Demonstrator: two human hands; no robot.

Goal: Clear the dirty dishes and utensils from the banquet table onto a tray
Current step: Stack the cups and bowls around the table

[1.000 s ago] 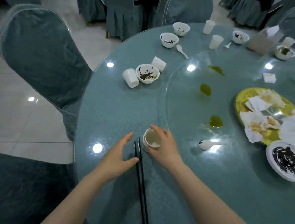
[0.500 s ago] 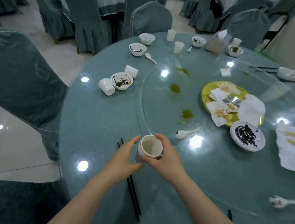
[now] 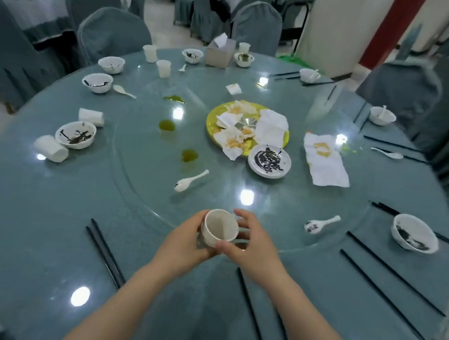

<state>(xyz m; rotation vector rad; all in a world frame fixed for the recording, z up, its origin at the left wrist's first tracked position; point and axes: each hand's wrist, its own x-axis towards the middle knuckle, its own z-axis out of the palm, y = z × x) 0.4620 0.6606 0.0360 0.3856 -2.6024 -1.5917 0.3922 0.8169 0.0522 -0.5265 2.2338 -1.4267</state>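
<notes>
Round glass-topped banquet table (image 3: 42,233), dirty; my left hand (image 3: 184,242) and right hand (image 3: 251,247) both gripped a white cup (image 3: 220,232), apparently empty.

Two bare forearms come up from the bottom edge of the head view, uncovered all the way to where the picture cuts them off, with no sleeve or cuff on either. The left hand (image 3: 184,242) and the right hand (image 3: 253,252) are ungloved, and nothing is worn at either wrist or on the fingers that show. The nails that can be seen are short and plain.
</notes>
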